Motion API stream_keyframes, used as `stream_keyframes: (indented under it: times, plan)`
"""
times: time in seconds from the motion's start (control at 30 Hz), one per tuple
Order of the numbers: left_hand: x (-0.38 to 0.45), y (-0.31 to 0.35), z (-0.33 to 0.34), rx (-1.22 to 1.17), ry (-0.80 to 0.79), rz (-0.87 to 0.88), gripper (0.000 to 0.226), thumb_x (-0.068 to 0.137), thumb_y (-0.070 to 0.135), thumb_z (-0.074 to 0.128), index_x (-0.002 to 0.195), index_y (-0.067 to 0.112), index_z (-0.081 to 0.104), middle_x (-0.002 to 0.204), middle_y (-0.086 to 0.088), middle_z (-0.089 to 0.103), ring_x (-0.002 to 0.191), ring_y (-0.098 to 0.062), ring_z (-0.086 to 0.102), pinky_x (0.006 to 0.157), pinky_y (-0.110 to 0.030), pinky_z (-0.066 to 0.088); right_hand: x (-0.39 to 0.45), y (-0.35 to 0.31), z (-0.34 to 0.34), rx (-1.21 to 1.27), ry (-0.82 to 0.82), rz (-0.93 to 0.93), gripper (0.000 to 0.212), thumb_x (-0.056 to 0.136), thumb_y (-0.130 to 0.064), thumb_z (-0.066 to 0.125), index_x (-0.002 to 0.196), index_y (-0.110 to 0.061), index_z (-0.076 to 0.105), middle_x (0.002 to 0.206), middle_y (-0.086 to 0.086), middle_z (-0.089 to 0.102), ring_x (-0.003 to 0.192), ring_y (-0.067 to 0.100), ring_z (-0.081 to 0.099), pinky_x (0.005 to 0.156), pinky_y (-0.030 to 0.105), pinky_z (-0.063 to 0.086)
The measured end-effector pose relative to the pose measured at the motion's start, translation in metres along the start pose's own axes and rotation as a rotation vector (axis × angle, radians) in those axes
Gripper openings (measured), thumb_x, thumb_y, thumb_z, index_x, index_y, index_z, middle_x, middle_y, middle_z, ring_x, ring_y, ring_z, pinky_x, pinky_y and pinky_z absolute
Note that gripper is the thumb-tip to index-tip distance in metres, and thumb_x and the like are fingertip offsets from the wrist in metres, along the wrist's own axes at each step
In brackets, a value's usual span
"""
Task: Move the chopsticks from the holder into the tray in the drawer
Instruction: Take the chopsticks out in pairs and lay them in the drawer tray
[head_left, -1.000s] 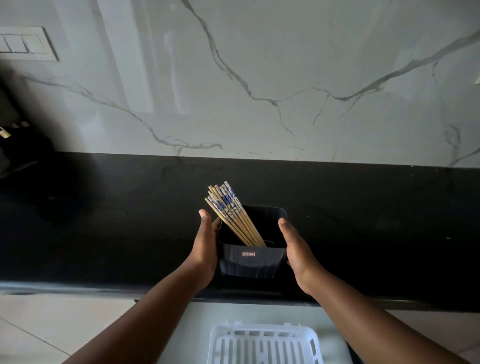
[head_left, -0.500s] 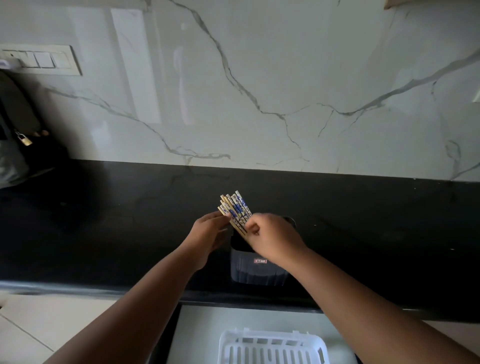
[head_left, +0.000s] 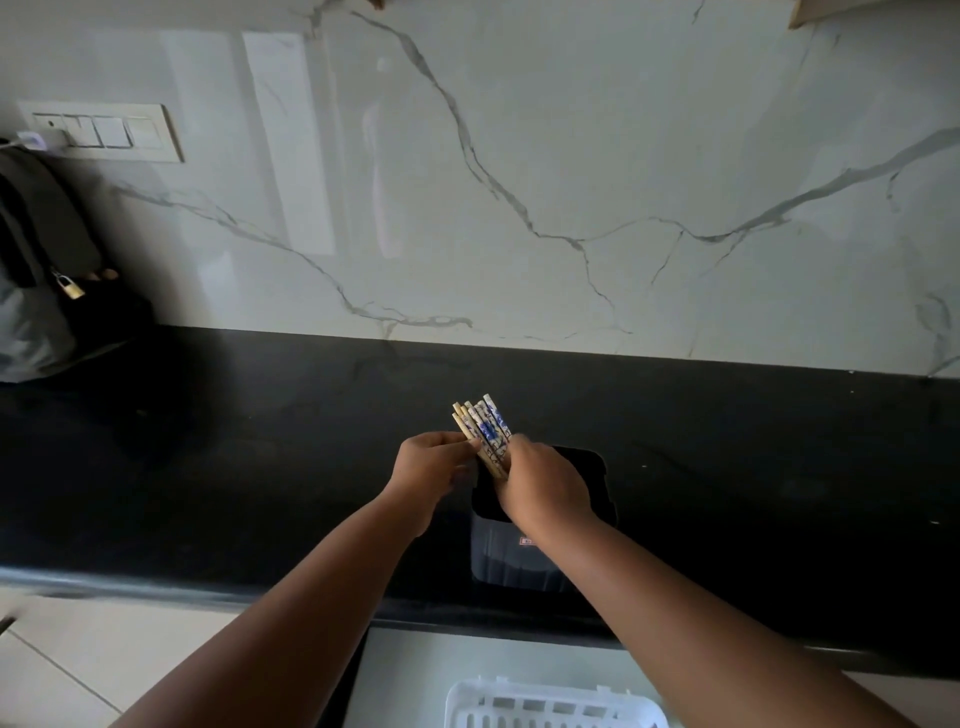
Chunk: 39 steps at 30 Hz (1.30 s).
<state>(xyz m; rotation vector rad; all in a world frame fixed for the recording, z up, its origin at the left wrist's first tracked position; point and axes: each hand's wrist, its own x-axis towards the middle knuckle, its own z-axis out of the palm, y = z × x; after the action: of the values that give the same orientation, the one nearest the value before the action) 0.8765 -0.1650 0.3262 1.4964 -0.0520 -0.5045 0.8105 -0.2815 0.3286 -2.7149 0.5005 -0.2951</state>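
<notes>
A bundle of several wooden chopsticks (head_left: 484, 428) with blue-and-white patterned tops sticks up out of a dark square holder (head_left: 592, 478) on the black counter. My left hand (head_left: 432, 467) grips the bundle from the left. My right hand (head_left: 540, 480) closes around it from the right, over the holder's mouth. The lower ends of the chopsticks are hidden behind my fingers. A white slotted tray (head_left: 550, 706) lies in the open drawer below the counter edge, at the bottom of the view.
The black counter (head_left: 260, 467) runs the full width under a white marble wall. A grey and black bag with a padlock (head_left: 47, 291) stands at the far left. A switch plate (head_left: 104, 132) with a plugged-in charger sits on the wall above it.
Both hands left the holder's sides and closed on the chopstick bundle. The bundle now stands more upright and gathered. The view has tilted up a little.
</notes>
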Motion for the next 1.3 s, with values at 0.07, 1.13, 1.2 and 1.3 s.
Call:
stream_keyframes:
  times: [0.07, 1.13, 1.2, 1.3]
  plan:
    - [0.001, -0.002, 0.000, -0.002, 0.001, -0.010, 0.009, 0.089, 0.009, 0.067, 0.096, 0.005, 0.071, 0.090, -0.017, 0.069, 0.066, -0.019, 0.051, 0.055, -0.024, 0.037, 0.001, 0.001, 0.003, -0.001, 0.010, -0.002, 0.016, 0.094, -0.021, 0.055, 0.107, -0.012, 0.052, 0.105, 0.007, 0.063, 0.093, 0.027, 0.062, 0.061, 0.031, 0.040]
    - [-0.018, 0.035, 0.015, 0.126, -0.041, 0.473, 0.030, 0.082, 0.023, 0.076, 0.109, 0.033, 0.065, 0.114, -0.002, 0.068, 0.109, -0.014, 0.062, 0.093, -0.033, 0.051, 0.025, 0.023, -0.079, 0.514, -0.226, -0.016, 0.015, 0.075, -0.028, 0.082, 0.083, -0.017, 0.073, 0.076, -0.001, 0.076, 0.072, 0.012, 0.073, 0.061, 0.028, 0.060]
    - [-0.020, 0.050, 0.022, 0.046, -0.135, 0.419, 0.029, 0.084, 0.020, 0.074, 0.113, 0.017, 0.069, 0.104, -0.005, 0.073, 0.102, -0.016, 0.068, 0.087, -0.028, 0.052, 0.026, 0.014, -0.103, 0.606, -0.191, -0.060, 0.016, 0.075, -0.027, 0.082, 0.081, -0.017, 0.073, 0.074, 0.000, 0.076, 0.069, 0.010, 0.073, 0.056, 0.022, 0.057]
    - [-0.023, 0.078, 0.028, -0.035, -0.344, 0.353, 0.019, 0.090, 0.024, 0.065, 0.104, 0.015, 0.075, 0.089, -0.007, 0.074, 0.084, -0.022, 0.068, 0.074, -0.027, 0.051, 0.029, 0.003, -0.133, 0.668, -0.115, -0.108, 0.010, 0.075, -0.023, 0.082, 0.080, -0.020, 0.074, 0.073, 0.001, 0.075, 0.066, 0.010, 0.072, 0.057, 0.021, 0.056]
